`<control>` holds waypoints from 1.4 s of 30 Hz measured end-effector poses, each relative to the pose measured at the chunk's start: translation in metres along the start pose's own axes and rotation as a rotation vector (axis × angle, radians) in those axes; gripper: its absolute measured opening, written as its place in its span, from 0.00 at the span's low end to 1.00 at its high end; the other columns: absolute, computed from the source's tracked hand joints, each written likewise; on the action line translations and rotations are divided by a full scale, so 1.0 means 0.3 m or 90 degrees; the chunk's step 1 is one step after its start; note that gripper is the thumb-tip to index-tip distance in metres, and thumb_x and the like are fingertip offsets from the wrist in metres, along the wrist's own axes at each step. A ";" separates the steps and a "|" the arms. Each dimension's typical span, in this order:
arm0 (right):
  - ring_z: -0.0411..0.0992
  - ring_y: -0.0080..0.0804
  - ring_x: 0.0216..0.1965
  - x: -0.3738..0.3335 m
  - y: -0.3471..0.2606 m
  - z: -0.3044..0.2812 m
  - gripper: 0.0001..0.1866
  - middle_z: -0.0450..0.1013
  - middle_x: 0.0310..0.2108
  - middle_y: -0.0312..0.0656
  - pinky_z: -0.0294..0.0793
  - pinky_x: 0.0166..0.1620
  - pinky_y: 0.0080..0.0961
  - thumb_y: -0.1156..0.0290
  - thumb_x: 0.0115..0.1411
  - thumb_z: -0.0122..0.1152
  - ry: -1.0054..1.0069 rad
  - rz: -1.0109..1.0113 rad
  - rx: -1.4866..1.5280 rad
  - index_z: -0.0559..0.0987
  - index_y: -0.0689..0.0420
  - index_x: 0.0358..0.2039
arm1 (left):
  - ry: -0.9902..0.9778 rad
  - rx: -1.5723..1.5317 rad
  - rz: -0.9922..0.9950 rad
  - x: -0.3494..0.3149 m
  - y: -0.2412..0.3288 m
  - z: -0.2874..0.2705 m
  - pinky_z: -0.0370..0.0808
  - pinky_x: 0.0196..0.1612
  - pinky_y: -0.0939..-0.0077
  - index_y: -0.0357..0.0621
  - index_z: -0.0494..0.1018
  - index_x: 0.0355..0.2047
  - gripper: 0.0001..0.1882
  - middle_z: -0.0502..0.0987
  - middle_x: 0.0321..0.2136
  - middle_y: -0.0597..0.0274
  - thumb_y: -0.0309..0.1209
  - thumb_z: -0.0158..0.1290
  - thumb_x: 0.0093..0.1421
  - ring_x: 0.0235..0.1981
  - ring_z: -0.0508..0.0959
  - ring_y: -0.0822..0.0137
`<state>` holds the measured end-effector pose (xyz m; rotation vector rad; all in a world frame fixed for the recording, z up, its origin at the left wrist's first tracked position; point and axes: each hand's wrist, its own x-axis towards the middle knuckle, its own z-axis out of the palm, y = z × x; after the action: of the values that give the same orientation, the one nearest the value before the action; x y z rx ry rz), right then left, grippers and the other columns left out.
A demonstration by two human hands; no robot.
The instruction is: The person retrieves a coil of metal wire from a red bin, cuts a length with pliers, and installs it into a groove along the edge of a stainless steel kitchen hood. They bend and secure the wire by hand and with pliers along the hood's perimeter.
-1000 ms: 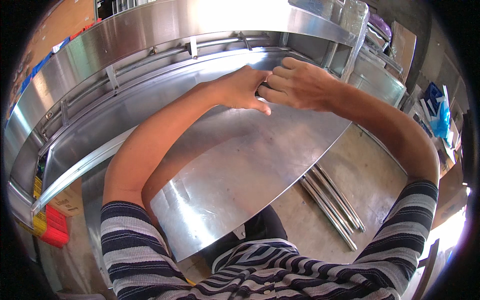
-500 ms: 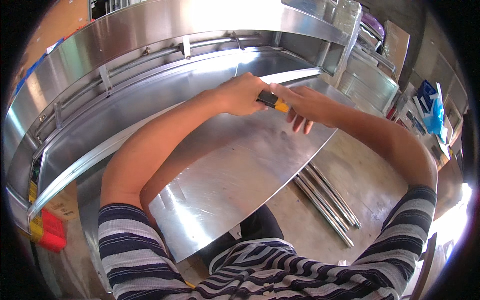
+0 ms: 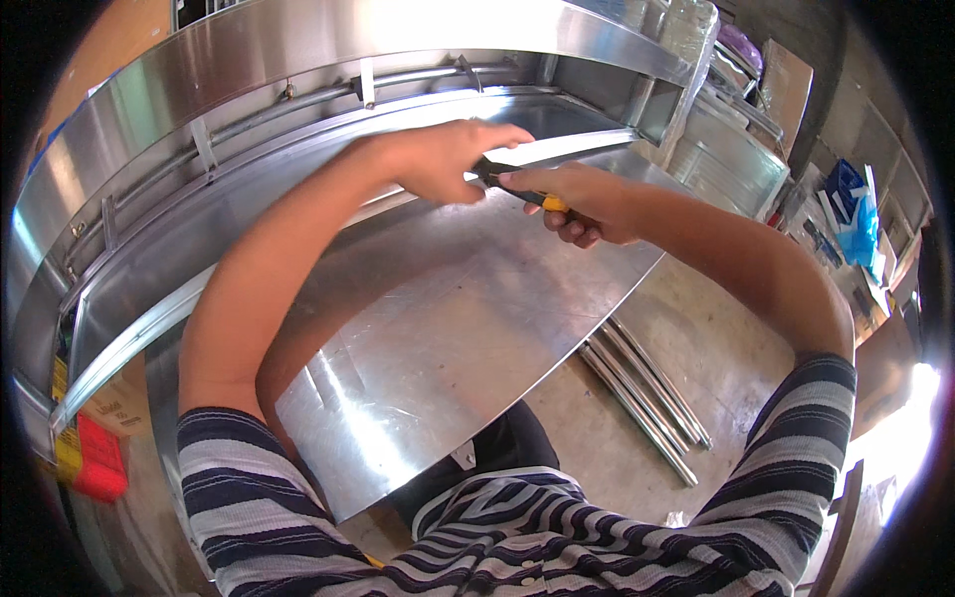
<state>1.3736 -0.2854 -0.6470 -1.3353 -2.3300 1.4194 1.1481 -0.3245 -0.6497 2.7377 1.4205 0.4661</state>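
My right hand (image 3: 587, 201) is wrapped round a black-and-yellow hand tool (image 3: 532, 195), its thumb along the top. The tool's dark head points left toward my left hand; its exact kind is hard to make out. My left hand (image 3: 453, 159) is open beside that head, index finger stretched out and thumb apart. Both hands are above the far edge of a shiny metal sheet (image 3: 448, 318), which slants across in front of me. Just beyond them runs a pale metal strip (image 3: 587, 146) along a long metal frame (image 3: 298, 55).
Several metal tubes (image 3: 647, 398) lie on the concrete floor at right. A red-and-yellow box (image 3: 95, 458) and a cardboard box (image 3: 119, 398) stand at far left. Wrapped panels (image 3: 731, 164) and a cluttered shelf with blue plastic (image 3: 860, 234) are at the right.
My left hand has let go of the tool's dark end and shifted left, its fingers spreading. My right hand has closed round the tool's handle.
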 end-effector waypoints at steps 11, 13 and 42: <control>0.76 0.31 0.28 0.052 0.000 -0.095 0.28 0.74 0.36 0.47 0.77 0.26 0.27 0.48 0.71 0.54 0.018 -0.136 -0.179 0.72 0.64 0.54 | 0.097 -0.091 -0.201 -0.066 -0.205 -0.084 0.72 0.60 0.67 0.40 0.75 0.59 0.21 0.79 0.52 0.55 0.32 0.50 0.67 0.55 0.77 0.62; 0.78 0.32 0.30 0.049 -0.006 -0.087 0.28 0.74 0.36 0.46 0.78 0.28 0.26 0.49 0.71 0.53 0.043 -0.168 -0.196 0.73 0.64 0.54 | 0.069 -0.046 -0.224 -0.078 -0.217 -0.094 0.73 0.60 0.67 0.40 0.75 0.58 0.21 0.80 0.52 0.55 0.31 0.53 0.66 0.54 0.78 0.62; 0.80 0.49 0.45 0.079 0.009 -0.045 0.21 0.70 0.37 0.50 0.83 0.47 0.45 0.54 0.70 0.50 -0.112 -0.149 0.115 0.70 0.65 0.39 | 0.071 0.079 -0.125 -0.097 -0.267 0.048 0.78 0.40 0.67 0.35 0.84 0.39 0.14 0.84 0.29 0.52 0.34 0.66 0.59 0.29 0.81 0.63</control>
<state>1.3674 -0.2589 -0.6492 -0.8914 -2.3010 1.6790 1.0725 -0.2994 -0.6832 2.6617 1.7822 0.5469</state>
